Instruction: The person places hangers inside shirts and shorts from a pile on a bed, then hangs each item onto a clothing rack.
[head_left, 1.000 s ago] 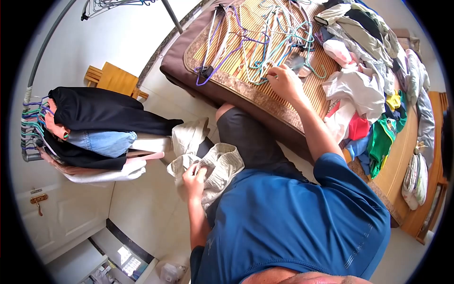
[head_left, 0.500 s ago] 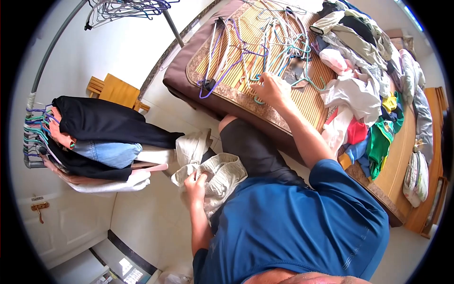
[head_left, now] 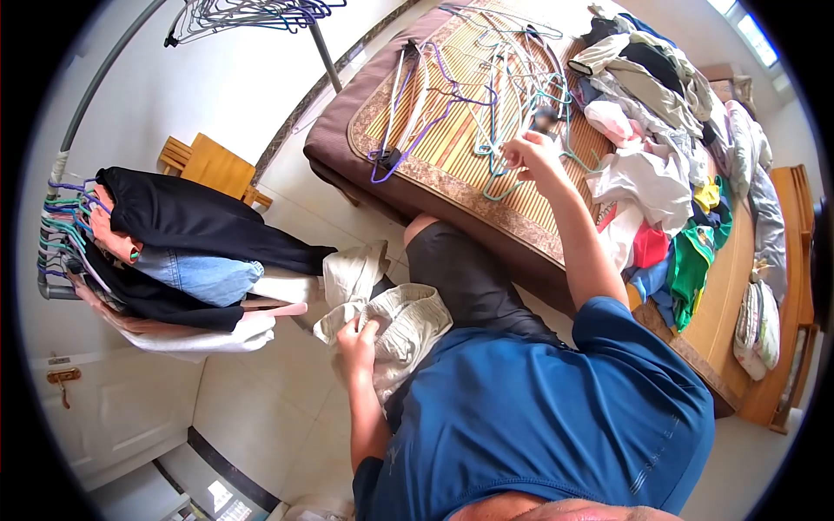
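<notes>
"Two hands show; what does each have?"

"The left hand is closed on the pale garment at the person's lap. The right hand, fingers curled, is over the hangers on the bed; whether it grips one, I can't tell."

"Other clothes?"

"Some hang on the rack; a pile lies right of the hangers."

My cloth is cream, my shirt blue; at one o'clock the mat is striped tan, at ten o'clock the hanging garment black.
</notes>
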